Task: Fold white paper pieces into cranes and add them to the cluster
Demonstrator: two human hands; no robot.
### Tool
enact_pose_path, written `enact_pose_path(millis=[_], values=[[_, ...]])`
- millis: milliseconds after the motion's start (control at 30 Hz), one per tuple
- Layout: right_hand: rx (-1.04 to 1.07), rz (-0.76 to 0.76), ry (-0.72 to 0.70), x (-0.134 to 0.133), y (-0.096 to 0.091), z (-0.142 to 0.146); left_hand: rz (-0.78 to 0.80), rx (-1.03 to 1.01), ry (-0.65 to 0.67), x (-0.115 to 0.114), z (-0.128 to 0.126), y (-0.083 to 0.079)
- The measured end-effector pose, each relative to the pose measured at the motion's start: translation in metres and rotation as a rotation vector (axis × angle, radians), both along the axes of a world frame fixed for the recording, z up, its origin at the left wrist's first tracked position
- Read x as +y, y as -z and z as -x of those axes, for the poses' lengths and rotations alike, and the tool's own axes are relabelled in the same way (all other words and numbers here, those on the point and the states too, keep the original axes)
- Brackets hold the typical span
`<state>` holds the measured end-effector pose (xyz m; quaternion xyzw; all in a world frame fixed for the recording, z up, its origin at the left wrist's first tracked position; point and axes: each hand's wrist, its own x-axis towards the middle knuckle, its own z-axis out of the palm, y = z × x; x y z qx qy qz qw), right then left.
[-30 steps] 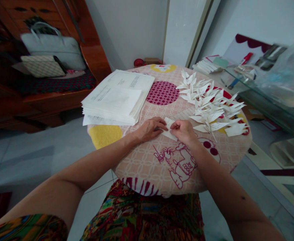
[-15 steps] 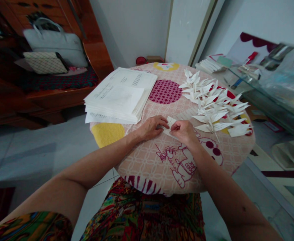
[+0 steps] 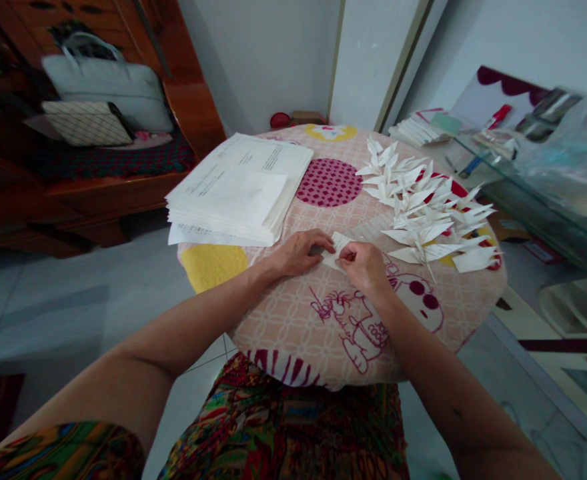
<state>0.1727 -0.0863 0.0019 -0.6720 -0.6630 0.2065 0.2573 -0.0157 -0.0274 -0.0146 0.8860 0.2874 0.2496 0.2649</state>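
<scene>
A small folded piece of printed paper (image 3: 329, 259) lies on the cloth-covered round table, between my two hands. My left hand (image 3: 301, 253) rests over its left side, fingers curved and closed onto the paper, holding it against the table. At the right side, my right hand (image 3: 362, 263) pinches the paper's edge with thumb and curled fingers. Part of the paper is hidden under both hands. Just right of my right hand lies a cluster of several folded white paper pieces with pointed tips (image 3: 413, 200).
A thick stack of printed sheets (image 3: 238, 190) sits at the table's left. The patterned tablecloth (image 3: 283, 320) covers the round top. A glass shelf (image 3: 528, 193) with clutter stands at the right. On a wooden bench at left rests a grey handbag (image 3: 108, 90).
My right hand has shifted slightly along the paper, its thumb and fingers still pinching. My left hand stays almost in place. The whole view has drifted a little.
</scene>
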Motion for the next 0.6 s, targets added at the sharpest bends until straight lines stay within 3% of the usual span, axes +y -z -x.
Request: enact_pose_path(millis=[600], values=[[-0.202, 0.021, 0.039, 0.003, -0.005, 0.014, 0.062, -0.046, 0.110, 0.012, 0.007, 0.000]])
